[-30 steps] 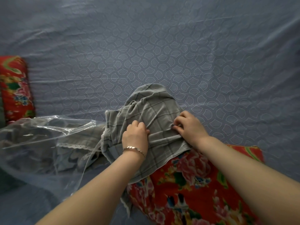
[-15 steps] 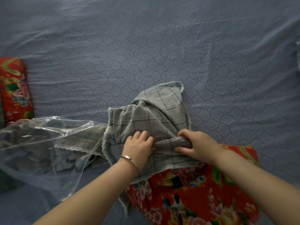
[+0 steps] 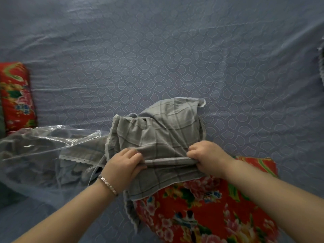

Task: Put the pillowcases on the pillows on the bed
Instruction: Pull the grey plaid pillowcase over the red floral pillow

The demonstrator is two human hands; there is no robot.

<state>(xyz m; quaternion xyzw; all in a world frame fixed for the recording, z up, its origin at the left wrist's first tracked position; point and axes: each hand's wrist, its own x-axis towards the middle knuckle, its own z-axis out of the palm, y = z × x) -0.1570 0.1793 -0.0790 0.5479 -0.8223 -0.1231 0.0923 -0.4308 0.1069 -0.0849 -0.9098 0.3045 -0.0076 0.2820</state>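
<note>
Now: grey checked pillowcase [image 3: 157, 135] lies bunched near the middle of the bed [image 3: 175, 58], its near hem overlapping the far end of a red floral pillow [image 3: 210, 207]. Left hand [image 3: 122, 165] and right hand [image 3: 208, 158] are both curled, each pinching one rolled fold of the pillowcase; the fold is taut between them. The case's lace-trimmed corner points away, upper right. Clear plastic bag [image 3: 43, 146] touches the case's left edge, with more grey lace-edged cloth inside. Second floral pillow [image 3: 15, 95] sits at the left frame edge, well apart. Far half of the bed is bare blue sheet, as is the stretch right of the hands.
</note>
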